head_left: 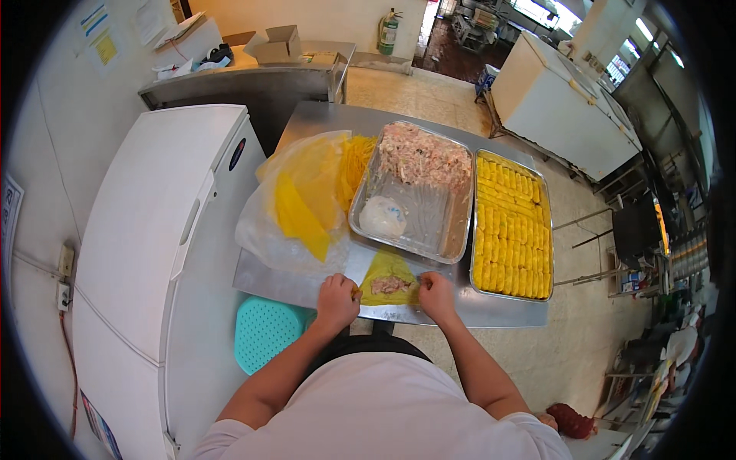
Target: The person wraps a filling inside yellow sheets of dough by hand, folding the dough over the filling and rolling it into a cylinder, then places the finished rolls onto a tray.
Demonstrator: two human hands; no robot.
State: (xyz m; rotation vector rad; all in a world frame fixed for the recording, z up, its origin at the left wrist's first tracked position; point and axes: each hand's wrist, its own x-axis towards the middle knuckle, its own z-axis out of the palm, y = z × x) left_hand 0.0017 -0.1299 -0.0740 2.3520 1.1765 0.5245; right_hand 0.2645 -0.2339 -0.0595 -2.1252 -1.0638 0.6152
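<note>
A yellow wrapper sheet (389,270) lies on the steel table (322,123) near its front edge, with a lump of pinkish filling (390,285) in its middle. My left hand (337,299) pinches the wrapper's left corner. My right hand (436,295) pinches its right corner. Just behind the wrapper stands a metal tray (429,230) with shredded pinkish filling (425,157) at its far end and a small white bag (382,216) at its near left.
A clear plastic bag of yellow wrapper sheets (307,195) lies left of the tray. A second tray (512,226) full of yellow rolls sits to the right. A white chest freezer (153,230) stands at the left, a teal stool (264,331) beside it.
</note>
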